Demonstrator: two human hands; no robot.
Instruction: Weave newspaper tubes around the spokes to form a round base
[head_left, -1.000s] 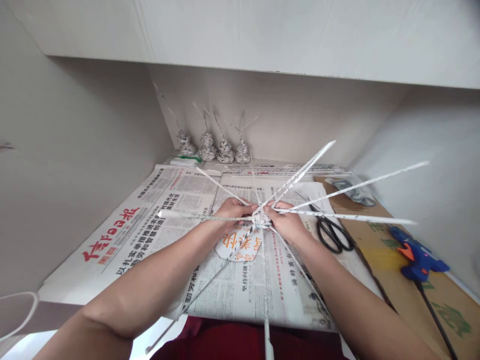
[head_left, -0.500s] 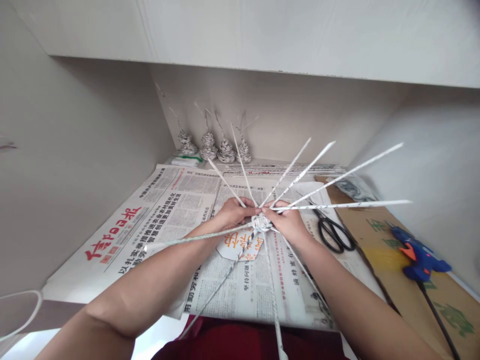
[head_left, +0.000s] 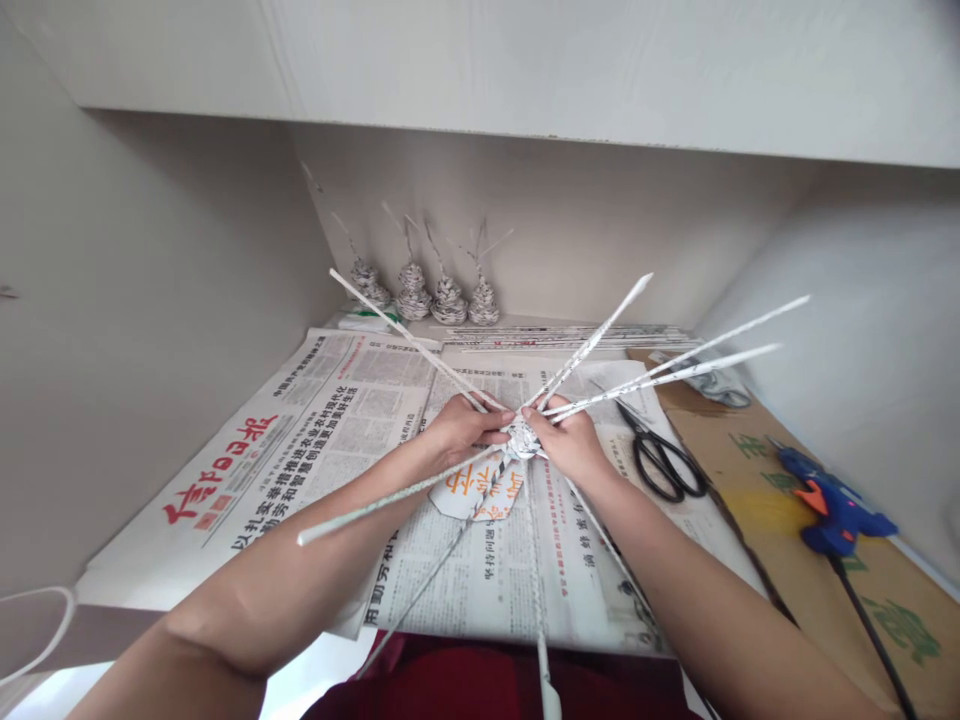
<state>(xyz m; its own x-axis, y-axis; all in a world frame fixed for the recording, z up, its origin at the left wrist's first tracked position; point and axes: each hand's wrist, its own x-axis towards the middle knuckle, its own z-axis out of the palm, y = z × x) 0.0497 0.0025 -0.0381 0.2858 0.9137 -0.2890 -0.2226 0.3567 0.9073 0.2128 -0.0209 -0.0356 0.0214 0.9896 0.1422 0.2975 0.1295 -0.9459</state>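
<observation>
A small woven knot of rolled paper strips [head_left: 523,440] sits between my hands, with several long newspaper sticks [head_left: 592,338] radiating from it. My left hand [head_left: 459,430] pinches its left edge, where two sticks lean away together to the upper left. Thumb and fingers of my right hand [head_left: 568,432] grip the opposite edge, around the bases of sticks that point to the upper right. Other sticks run back toward me, one across my left forearm and one down the middle. Under the knot lies a white card with orange characters [head_left: 469,492].
Newspaper sheets [head_left: 300,450] cover the table. Black scissors [head_left: 664,460] lie at right, near a blue glue gun [head_left: 836,505] on cardboard [head_left: 780,560]. Several woven paper figures [head_left: 450,300] stand at the back beside a bundle of paper sticks [head_left: 570,338].
Two upper sticks have swung leftward and now lie close together. On the right, the sticks have bunched into pairs, and the lowest one has tilted upward. Both hands stay at the knot.
</observation>
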